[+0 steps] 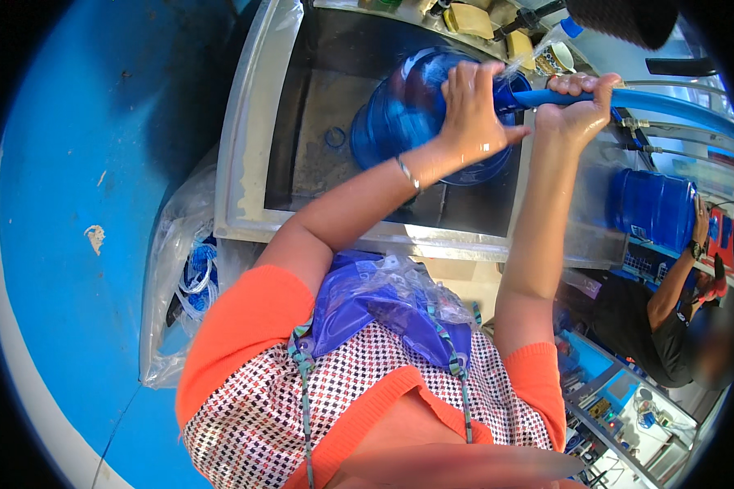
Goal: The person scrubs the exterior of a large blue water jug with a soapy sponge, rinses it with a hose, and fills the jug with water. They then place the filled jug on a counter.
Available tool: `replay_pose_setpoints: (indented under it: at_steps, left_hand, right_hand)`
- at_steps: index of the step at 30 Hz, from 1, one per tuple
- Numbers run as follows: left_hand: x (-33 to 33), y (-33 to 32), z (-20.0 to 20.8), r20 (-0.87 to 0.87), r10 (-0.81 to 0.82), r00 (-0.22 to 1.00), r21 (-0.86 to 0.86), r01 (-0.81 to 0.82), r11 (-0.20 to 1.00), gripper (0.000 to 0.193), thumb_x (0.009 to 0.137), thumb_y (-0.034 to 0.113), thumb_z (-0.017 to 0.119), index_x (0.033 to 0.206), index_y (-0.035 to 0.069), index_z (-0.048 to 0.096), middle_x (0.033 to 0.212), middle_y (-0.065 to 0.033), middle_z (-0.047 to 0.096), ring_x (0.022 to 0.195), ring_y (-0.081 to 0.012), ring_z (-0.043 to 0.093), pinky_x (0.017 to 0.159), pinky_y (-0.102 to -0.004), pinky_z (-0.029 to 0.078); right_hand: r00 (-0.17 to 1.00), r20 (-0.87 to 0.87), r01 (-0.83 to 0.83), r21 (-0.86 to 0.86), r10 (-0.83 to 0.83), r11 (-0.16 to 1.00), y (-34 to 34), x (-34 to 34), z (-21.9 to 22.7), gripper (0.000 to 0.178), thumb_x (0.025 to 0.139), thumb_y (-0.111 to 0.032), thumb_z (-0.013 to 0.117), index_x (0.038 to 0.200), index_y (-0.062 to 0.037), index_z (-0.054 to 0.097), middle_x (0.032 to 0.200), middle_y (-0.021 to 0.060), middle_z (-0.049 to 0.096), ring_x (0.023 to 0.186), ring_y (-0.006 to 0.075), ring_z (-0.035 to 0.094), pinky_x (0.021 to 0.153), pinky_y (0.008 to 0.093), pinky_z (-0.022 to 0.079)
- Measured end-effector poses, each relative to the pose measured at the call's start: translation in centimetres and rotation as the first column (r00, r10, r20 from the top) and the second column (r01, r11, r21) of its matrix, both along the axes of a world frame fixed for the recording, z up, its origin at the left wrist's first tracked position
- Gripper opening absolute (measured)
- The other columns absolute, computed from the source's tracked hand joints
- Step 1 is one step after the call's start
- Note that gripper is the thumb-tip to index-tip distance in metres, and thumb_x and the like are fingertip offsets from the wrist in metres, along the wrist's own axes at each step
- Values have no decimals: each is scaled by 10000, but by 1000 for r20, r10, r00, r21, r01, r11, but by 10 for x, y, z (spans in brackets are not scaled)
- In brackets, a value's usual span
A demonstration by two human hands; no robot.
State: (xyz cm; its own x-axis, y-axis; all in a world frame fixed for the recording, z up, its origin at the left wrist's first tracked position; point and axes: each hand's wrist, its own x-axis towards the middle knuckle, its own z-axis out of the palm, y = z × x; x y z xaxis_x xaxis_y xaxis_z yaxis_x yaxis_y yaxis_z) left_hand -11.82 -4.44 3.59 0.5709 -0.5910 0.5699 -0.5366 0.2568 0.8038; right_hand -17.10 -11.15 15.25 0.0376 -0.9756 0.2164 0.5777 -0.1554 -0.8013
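Note:
A large translucent blue water jug (391,122) lies on its side in a metal sink (249,138), its mouth toward the right. My left hand (475,118) rests against the jug near its neck, with wet fingers stretched and spread. My right hand (577,112) is wrapped round a blue hose (669,103), close to the jug's mouth. The hose end meets the dark blue neck; whether it goes inside I cannot tell. Clear water or plastic glints just above the neck.
Yellow sponges (470,19) and a patterned cup (556,59) stand along the sink's far ledge. At right, a co-worker's hand (700,220) touches another blue jug (654,208). A clear plastic bag with blue-white cord (196,281) hangs left of the sink. Thin pipes (669,124) run at right.

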Motion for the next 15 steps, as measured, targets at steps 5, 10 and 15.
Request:
replay_pose_setpoints:
  at_steps: [5,10,15]
  left_hand:
    - [59,-55,11,17,-657,754,36,656,754,548,589,240,857,1031,4,634,952,-128,692,874,-177,636,824,-329,500]
    - [64,-43,19,-119,-867,484,23,874,485,589,591,263,858,1061,-9,628,934,-124,685,876,-239,643,821,-359,496]
    - [0,-11,4,-62,-191,980,-41,189,981,750,602,284,841,1203,-21,510,1048,-222,612,963,-370,592,876,-422,458]
  right_hand:
    - [974,-77,-218,-39,215,975,1,2,-9,499,870,-494,659,649,-134,393,569,-23,315,525,133,313,534,291,290]
    - [722,-270,-686,-161,637,710,-12,-5,-12,551,894,-578,556,639,-125,376,557,-30,303,503,122,286,524,279,252]
    - [821,-199,-566,-154,535,810,-13,0,-10,527,925,-536,544,636,-131,369,541,-29,298,476,117,264,519,268,252]
